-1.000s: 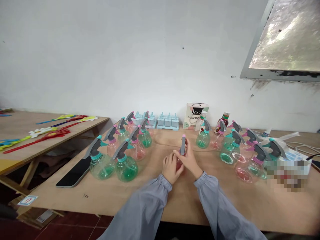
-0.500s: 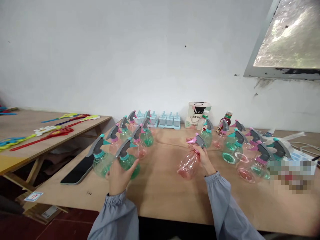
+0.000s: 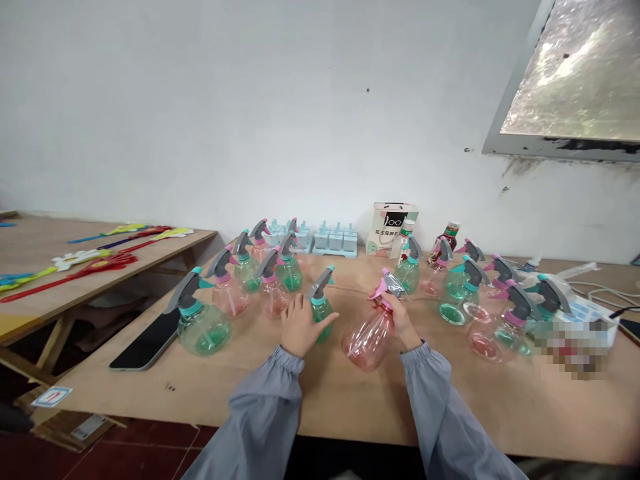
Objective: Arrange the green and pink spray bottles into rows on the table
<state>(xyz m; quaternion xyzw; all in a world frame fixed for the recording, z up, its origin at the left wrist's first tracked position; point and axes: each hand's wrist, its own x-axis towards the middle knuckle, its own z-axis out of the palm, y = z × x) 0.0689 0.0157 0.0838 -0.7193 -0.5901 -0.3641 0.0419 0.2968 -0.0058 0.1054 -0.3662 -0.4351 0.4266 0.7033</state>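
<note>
My left hand (image 3: 299, 326) is wrapped round a green spray bottle (image 3: 321, 301) with a grey trigger and teal collar, held near the middle of the wooden table (image 3: 350, 393). My right hand (image 3: 400, 321) grips the neck of a pink spray bottle (image 3: 369, 333) that is tilted to the left, its pink nozzle pointing left. The two bottles sit side by side, a short gap between them. Both arms wear grey sleeves.
Several green and pink spray bottles stand in a group at the left (image 3: 240, 287) and another at the right (image 3: 480, 300). A black phone (image 3: 145, 341) lies at the left edge. Blue ice-pop moulds (image 3: 336, 241), a small carton (image 3: 389, 230) and a drink bottle (image 3: 448, 237) stand by the wall. Cables lie at far right.
My left hand took a green bottle from the left group and carried it right to the table's middle. My right hand lifted and tilted the pink bottle, then drew it slightly nearer.
</note>
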